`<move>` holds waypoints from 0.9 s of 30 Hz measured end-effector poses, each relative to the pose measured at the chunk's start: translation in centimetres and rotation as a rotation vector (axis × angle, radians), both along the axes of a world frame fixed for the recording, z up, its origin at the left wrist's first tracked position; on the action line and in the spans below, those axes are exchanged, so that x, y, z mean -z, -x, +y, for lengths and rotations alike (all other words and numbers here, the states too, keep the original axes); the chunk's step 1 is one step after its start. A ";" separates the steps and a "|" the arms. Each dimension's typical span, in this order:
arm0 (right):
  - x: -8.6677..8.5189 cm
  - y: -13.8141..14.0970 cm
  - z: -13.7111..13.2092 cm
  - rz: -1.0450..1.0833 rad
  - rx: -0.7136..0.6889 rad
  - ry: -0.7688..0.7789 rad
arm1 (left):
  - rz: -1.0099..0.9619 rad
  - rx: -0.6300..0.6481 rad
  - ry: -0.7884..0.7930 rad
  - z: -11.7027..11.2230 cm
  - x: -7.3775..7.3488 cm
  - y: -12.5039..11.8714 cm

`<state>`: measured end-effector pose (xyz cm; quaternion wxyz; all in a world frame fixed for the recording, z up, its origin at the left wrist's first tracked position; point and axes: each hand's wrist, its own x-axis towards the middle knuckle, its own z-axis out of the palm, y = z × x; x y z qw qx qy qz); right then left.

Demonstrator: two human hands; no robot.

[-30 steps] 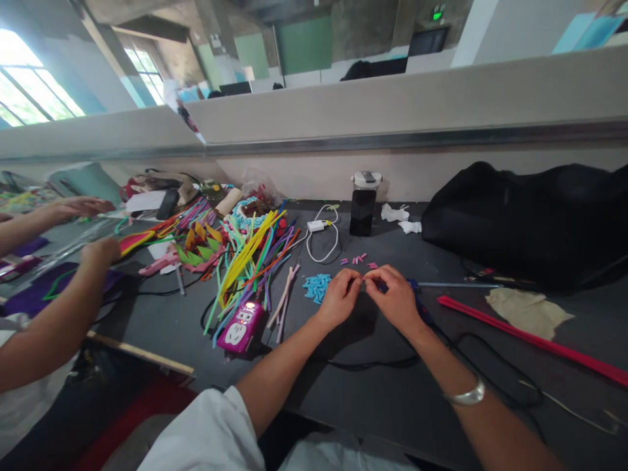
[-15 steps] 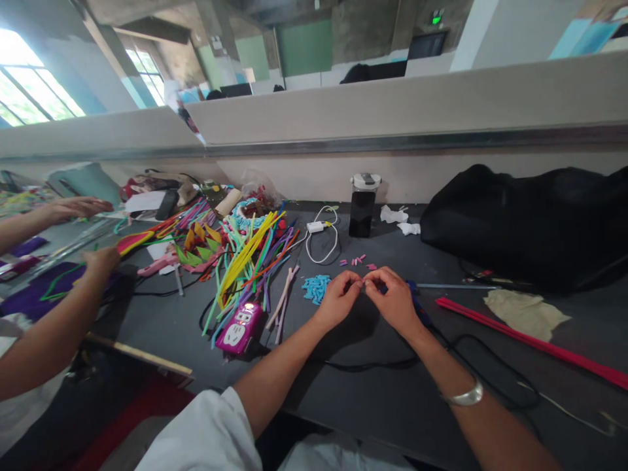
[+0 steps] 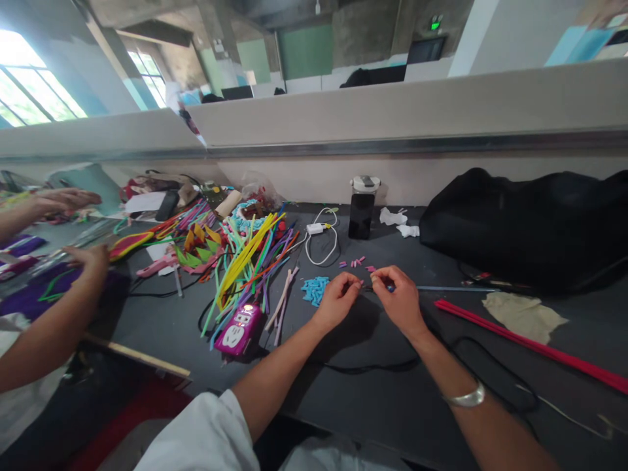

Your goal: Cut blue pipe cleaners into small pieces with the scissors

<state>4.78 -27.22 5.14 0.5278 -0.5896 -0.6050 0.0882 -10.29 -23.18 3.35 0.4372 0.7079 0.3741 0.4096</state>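
My left hand (image 3: 338,301) is closed in a pinch, with a small pink piece (image 3: 362,283) showing at its fingertips. A short distance to the right, my right hand (image 3: 398,297) is also pinched; whatever its fingertips hold is too small to make out. Beside my left hand lies a pile of short blue fuzzy pieces (image 3: 314,292). Beyond both hands several short pink and purple pieces (image 3: 357,261) are scattered on the dark table (image 3: 353,405). Partly hidden behind my right hand is a dark tool with some blue on it (image 3: 391,287).
Left of me are a purple power strip (image 3: 240,332) and a heap of coloured pipe cleaners (image 3: 250,255). A phone (image 3: 360,216) leans on a bottle (image 3: 366,184). Rightward lie red pipe cleaners (image 3: 520,340) and a black bag (image 3: 520,229). A co-worker's arms (image 3: 63,307) reach in at left.
My hands were together at the fingertips and are now apart, the right one having moved slightly right. The co-worker's hands have shifted left.
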 end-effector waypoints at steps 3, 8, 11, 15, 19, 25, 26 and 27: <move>-0.1 0.3 -0.1 -0.030 -0.028 -0.008 | 0.007 -0.035 -0.044 0.0 0.0 0.0; 0.2 0.7 -0.3 -0.129 -0.065 -0.025 | 0.036 -0.064 -0.132 0.1 -0.1 0.2; 0.4 0.7 -0.2 -0.177 -0.056 -0.042 | 0.066 -0.092 -0.178 0.0 -0.3 0.3; 0.4 0.6 -0.2 -0.223 -0.041 -0.041 | 0.108 -0.100 -0.247 0.0 -0.5 0.4; 0.4 0.5 -0.2 -0.260 -0.035 -0.033 | 0.184 -0.081 -0.325 0.1 -0.5 0.5; 0.5 0.5 -0.2 -0.340 -0.007 -0.010 | 0.232 -0.019 -0.394 0.2 -0.7 0.7; 0.6 0.5 -0.1 -0.352 -0.002 -0.005 | 0.242 -0.011 -0.398 0.2 -0.7 0.7; 0.6 0.5 -0.1 -0.361 0.004 -0.002 | 0.252 -0.007 -0.402 0.1 -0.7 0.7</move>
